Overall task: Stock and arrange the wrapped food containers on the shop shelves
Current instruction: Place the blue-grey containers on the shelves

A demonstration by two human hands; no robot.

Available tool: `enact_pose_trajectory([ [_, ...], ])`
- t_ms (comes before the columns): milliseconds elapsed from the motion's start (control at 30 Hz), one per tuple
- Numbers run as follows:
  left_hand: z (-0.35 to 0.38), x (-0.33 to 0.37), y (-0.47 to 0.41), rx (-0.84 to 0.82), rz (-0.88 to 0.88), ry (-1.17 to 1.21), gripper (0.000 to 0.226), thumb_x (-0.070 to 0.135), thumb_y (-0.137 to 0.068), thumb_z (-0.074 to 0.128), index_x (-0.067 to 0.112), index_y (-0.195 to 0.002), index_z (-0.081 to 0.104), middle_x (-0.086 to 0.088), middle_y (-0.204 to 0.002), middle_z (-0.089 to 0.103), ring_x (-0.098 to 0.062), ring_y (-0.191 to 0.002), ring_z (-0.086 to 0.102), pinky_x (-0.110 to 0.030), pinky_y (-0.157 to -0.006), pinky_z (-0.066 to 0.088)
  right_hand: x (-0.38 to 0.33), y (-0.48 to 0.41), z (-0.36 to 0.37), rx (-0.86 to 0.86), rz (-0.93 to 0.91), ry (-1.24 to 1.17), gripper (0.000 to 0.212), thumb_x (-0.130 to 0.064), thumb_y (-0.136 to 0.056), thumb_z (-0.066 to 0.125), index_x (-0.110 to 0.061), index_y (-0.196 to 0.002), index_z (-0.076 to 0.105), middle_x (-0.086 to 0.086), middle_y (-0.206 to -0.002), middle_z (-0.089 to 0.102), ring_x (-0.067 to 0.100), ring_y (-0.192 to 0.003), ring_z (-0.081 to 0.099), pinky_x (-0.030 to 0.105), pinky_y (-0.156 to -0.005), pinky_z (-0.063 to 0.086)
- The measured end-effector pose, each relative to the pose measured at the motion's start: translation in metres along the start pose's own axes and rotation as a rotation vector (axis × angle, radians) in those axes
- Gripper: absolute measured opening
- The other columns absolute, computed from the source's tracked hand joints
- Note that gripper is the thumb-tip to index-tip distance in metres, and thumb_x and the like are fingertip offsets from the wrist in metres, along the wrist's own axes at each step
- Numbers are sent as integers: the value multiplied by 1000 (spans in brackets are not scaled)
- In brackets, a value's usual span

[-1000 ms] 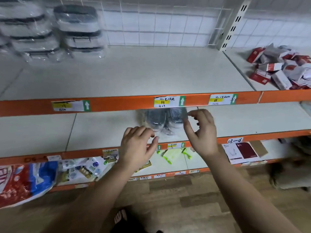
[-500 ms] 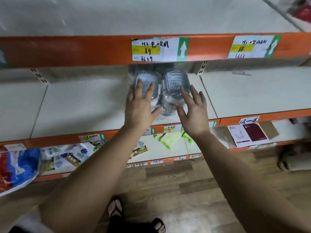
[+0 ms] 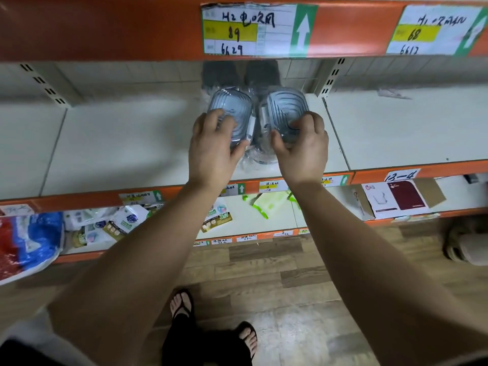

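The two wrapped containers sit side by side in the middle of the shelf [image 3: 126, 143], their ribbed grey lids tipped toward us. The left container [image 3: 233, 108] and the right container [image 3: 286, 107] nearly touch, and clear wrap [image 3: 260, 161] bunches under them toward the front edge.

Our left hand [image 3: 211, 151] holds the left container, fingers curled over the lid and thumb against its lower right corner. Our right hand [image 3: 303, 151] holds the right container the same way, fingers bent onto the lid and thumb pressed at its lower left. Behind them, at the back wall, are two dark shapes [image 3: 261, 72]; we cannot tell what they are.

Above runs an orange rail [image 3: 105, 27] with a price label [image 3: 253, 29] marked 89 and, further right, a second label [image 3: 433, 30] marked 68. The shelf's own front rail carries smaller labels.

On the lower shelf [image 3: 280, 223] lie small packets [image 3: 105, 225] to the left, a green-and-white packet [image 3: 266, 204] between our forearms, and a box [image 3: 396, 199] with a dark red panel to the right. A red and blue bag [image 3: 26, 241] hangs over the far left. Below, our sandalled feet [image 3: 182, 305] stand on a wooden floor [image 3: 277, 273].
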State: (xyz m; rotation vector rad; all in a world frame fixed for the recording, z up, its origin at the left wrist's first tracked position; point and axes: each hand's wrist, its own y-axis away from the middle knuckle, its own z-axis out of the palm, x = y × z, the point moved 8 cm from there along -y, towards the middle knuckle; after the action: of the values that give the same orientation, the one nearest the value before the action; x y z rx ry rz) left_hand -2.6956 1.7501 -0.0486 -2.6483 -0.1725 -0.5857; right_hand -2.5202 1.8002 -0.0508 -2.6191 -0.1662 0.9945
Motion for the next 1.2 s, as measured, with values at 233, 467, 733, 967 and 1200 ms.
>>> enact_pose_trajectory([
  [233, -51, 15, 54, -1, 52, 17, 34, 27, -83, 74, 2, -105, 68, -18, -126, 58, -40, -118, 52, -46, -97, 47, -15, 52, -57, -18, 10, -137, 34, -24, -83, 73, 2, -99, 59, 17, -107, 58, 37, -96, 54, 48, -86, 46],
  [467, -124, 45, 114, 29, 20, 102, 33, 26, -81, 78, 3, -104, 69, -15, -128, 58, -36, -121, 53, -46, -94, 51, -43, 104, -118, 3, -8, -203, 37, -26, -83, 75, 1, -103, 61, 14, -115, 58, 32, -101, 58, 51, -86, 48],
  [733, -206, 65, 129, 206, 157, 160, 38, 36, -87, 66, 2, -104, 70, -16, -129, 57, -33, -122, 53, -39, -103, 45, -100, 114, -183, 111, -184, -365, 30, -33, -81, 68, -7, -92, 58, 11, -117, 55, 24, -111, 53, 34, -92, 46],
  [967, -270, 40, 73, 337, 203, 116, 34, 35, -87, 67, 7, -107, 65, -12, -130, 56, -27, -123, 52, -29, -104, 40, -151, 54, -194, 125, -313, -411, 28, -26, -80, 70, -7, -96, 58, 6, -110, 52, 12, -105, 50, 24, -88, 42],
  [1200, -303, -13, -1, 137, 33, 23, 35, 21, -85, 66, 4, -115, 64, -16, -122, 62, -39, -126, 47, -41, -106, 36, -209, -15, -164, -132, -430, -245, 30, -21, -79, 70, -8, -105, 64, 5, -106, 56, 19, -94, 57, 21, -85, 41],
])
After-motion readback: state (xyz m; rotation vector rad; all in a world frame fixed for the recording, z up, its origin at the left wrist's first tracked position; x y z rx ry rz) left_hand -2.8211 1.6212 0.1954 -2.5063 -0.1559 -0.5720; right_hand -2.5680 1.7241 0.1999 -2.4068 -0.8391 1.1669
